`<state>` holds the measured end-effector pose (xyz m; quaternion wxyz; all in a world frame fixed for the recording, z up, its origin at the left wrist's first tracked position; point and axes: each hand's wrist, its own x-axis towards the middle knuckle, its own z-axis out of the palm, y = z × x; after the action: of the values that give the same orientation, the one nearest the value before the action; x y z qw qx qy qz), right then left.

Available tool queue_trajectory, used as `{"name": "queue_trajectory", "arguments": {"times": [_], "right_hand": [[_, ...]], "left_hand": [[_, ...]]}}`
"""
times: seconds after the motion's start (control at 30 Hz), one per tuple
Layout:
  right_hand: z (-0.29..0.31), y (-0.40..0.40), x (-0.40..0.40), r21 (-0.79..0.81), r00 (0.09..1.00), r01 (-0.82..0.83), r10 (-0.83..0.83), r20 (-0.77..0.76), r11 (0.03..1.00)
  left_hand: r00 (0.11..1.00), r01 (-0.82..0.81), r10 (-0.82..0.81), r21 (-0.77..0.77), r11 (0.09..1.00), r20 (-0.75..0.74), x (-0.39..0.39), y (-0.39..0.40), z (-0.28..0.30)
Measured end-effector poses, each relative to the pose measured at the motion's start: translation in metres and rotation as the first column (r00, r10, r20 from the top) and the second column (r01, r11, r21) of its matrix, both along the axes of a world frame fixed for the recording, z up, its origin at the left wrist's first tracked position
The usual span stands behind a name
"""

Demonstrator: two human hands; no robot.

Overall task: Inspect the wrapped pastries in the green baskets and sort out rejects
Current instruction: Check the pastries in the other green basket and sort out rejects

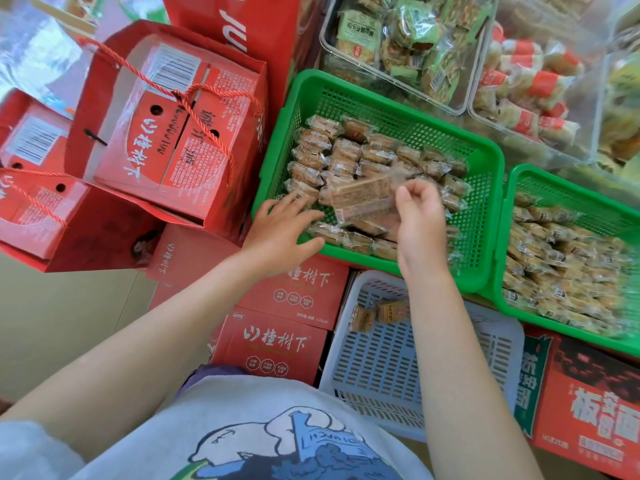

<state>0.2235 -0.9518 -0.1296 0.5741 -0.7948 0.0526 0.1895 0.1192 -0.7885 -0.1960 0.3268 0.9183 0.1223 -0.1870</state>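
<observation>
Scene: We stand over two green baskets of wrapped pastries, with red gift boxes (166, 123) stacked to our left and clear tubs of other snacks (401, 46) beyond.

Left basket: The near green basket (391, 95) is about half full, its small clear-wrapped pastries (346, 157) crowded toward our left and the near rim.

Right basket: The second green basket (571, 192) sits just beside it, touching rim to rim, packed with similar packets (568, 271).

Right hand: Our right hand (420, 216) is raised over the near basket, fingers curled, pinching one end of a wrapped pastry (363, 199) that hangs out to the left; it is blurred, so we cannot read the wrapper.

Left hand: Our left hand (287, 226) reaches over the basket's near corner, fingers spread and relaxed, gripping nothing, fingertips at or just above the packets.

Reject tray: A pale blue-grey basket (398, 368) below holds two packets (379, 313), which we take to be rejects.

Handling: We judge each packet light, with slick, crinkly film over a crumbly cake that would crack under a squeeze. The crimped end seal is the safest place to pinch; the flat faces are better left alone.

Progress: Sorting looks under way, most pastries unchecked.
</observation>
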Motion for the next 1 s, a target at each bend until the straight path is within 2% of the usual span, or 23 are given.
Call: {"name": "queue_trajectory", "arguments": {"times": [0.03,0.07,0.1,0.13,0.17,0.23,0.37,0.4,0.47,0.6,0.7,0.77,0.83,0.9,1.0], "right_hand": [[0.005,-0.004,-0.004,0.082,0.996,0.059,-0.053,-0.077,0.995],[0.010,-0.007,-0.008,0.135,0.988,0.093,-0.075,-0.133,0.986],[0.012,-0.008,-0.013,0.166,0.983,0.105,-0.077,-0.168,0.980],[0.013,-0.009,-0.018,0.184,0.979,0.105,-0.070,-0.189,0.977],[0.012,-0.009,-0.024,0.199,0.976,0.107,-0.065,-0.206,0.974],[0.010,-0.007,-0.033,0.240,0.965,0.132,-0.069,-0.254,0.962],[0.007,-0.008,-0.045,0.281,0.949,0.164,-0.074,-0.307,0.946],[0.007,-0.009,-0.047,0.274,0.954,0.149,-0.066,-0.292,0.950],[0.006,-0.011,-0.051,0.239,0.968,0.119,-0.060,-0.243,0.964],[0.004,-0.018,-0.055,0.122,0.992,0.073,-0.059,-0.113,0.990],[0.007,-0.022,-0.056,0.133,0.993,0.081,-0.068,-0.098,0.988],[0.007,-0.025,-0.057,0.084,0.996,0.081,-0.077,-0.052,0.993],[0.005,-0.030,-0.057,-0.032,0.996,0.061,-0.059,0.066,0.998],[0.003,-0.034,-0.058,-0.098,0.991,0.026,-0.013,0.134,0.995],[0.005,-0.034,-0.060,-0.061,0.996,-0.018,0.023,0.084,0.998]], "left_hand": [[0.991,-0.130,0.133,-0.199,0.971,-0.003,0.000,0.001,0.012],[0.957,-0.275,0.287,-0.432,0.859,-0.039,0.000,0.000,0.024],[0.909,-0.379,0.401,-0.638,0.671,-0.118,-0.002,-0.001,0.036],[0.871,-0.417,0.456,-0.767,0.488,-0.184,-0.003,-0.003,0.046],[0.852,-0.414,0.482,-0.825,0.384,-0.203,-0.005,-0.006,0.052],[0.802,-0.411,0.564,-0.868,0.278,-0.199,-0.007,-0.012,0.056],[0.607,-0.532,0.695,-0.847,-0.006,-0.386,-0.009,-0.018,0.057],[0.580,-0.555,0.698,-0.831,-0.039,-0.420,-0.010,-0.017,0.056],[0.550,-0.597,0.689,-0.799,-0.070,-0.472,-0.012,-0.016,0.050],[0.572,-0.670,0.562,-0.736,-0.100,-0.597,-0.013,-0.016,0.045],[0.540,-0.691,0.508,-0.698,-0.186,-0.671,-0.014,-0.020,0.042],[0.524,-0.678,0.528,-0.703,-0.216,-0.668,-0.016,-0.023,0.041],[0.543,-0.648,0.582,-0.743,-0.169,-0.606,-0.019,-0.027,0.040],[0.573,-0.626,0.630,-0.776,-0.077,-0.524,-0.022,-0.031,0.042],[0.600,-0.599,0.669,-0.801,0.012,-0.438,-0.024,-0.031,0.047]]}}
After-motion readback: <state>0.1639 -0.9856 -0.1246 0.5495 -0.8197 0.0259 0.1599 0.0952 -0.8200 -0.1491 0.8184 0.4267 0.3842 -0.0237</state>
